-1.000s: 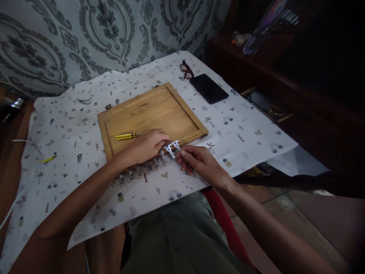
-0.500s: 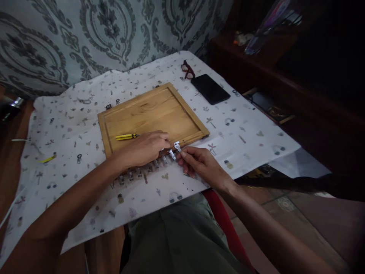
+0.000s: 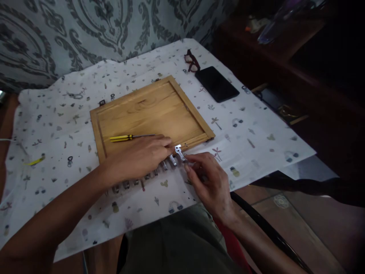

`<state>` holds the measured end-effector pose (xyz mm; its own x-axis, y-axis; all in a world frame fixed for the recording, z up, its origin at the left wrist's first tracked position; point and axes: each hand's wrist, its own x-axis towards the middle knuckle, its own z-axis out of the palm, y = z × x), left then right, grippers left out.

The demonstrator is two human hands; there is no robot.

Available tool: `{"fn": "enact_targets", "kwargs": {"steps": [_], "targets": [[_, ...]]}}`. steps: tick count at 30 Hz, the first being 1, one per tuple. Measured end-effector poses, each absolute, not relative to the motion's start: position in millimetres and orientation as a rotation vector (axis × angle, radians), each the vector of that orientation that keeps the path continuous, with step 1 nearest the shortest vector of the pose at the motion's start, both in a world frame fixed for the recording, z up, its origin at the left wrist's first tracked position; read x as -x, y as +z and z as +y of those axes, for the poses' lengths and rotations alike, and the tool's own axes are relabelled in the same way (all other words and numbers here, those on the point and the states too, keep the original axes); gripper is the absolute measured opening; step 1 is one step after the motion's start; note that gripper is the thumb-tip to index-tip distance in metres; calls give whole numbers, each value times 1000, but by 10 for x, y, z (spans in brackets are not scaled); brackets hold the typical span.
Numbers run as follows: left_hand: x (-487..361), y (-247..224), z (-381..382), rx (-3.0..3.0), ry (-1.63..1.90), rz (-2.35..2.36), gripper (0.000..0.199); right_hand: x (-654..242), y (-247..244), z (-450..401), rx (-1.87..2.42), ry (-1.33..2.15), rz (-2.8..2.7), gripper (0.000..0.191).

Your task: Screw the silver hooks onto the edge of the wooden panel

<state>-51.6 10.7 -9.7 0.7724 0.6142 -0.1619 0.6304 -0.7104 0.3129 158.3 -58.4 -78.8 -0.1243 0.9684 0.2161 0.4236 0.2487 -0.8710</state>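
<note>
A framed wooden board [image 3: 148, 110] lies flat on the patterned cloth. Along its near edge runs a row of small metal clips [image 3: 164, 165], partly covered by my left hand [image 3: 148, 154]. That hand rests over the near edge with fingers bent; whatever its fingertips hold is hidden. At the right end of the row, a shiny metal clip [image 3: 179, 150] stands at the board's edge. Thumb and index finger of my right hand [image 3: 209, 177] are apart beside its lower end, with nothing seen between them. A yellow-handled screwdriver [image 3: 122, 137] lies on the board.
Glasses [image 3: 192, 62] and a black tablet [image 3: 217, 84] lie at the back right of the cloth-covered table [image 3: 256, 148]. A small yellow item [image 3: 35, 161] is at the left. An open drawer [image 3: 281, 108] stands beyond the right edge.
My right hand has let go of the metal clip and its fingers have spread. The view has shifted slightly, and more of the screwdriver's shaft shows.
</note>
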Motion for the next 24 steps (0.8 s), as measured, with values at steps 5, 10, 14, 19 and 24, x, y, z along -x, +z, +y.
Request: {"fn": "enact_targets", "kwargs": {"steps": [5,10,14,19,24], "targets": [[493,-72,85,-2648,-79,971,35,-1601,-820,-608,1187,761,-1816,13],[454,-30,90,-2719,-182,916,36,-1606,-838,-595,1111,647,-1878,19],[456,-32,99,-2724,-122,875,36,-1618,-857,-597,1085,670,-1892,21],[492,-66,85,-2773,-65,879,36,-1630,-884,-621,1092,654,-1901,20],[507,-75,68,-2788,-70,901,37,-1644,-877,-638,1095,643,-1898,21]]}}
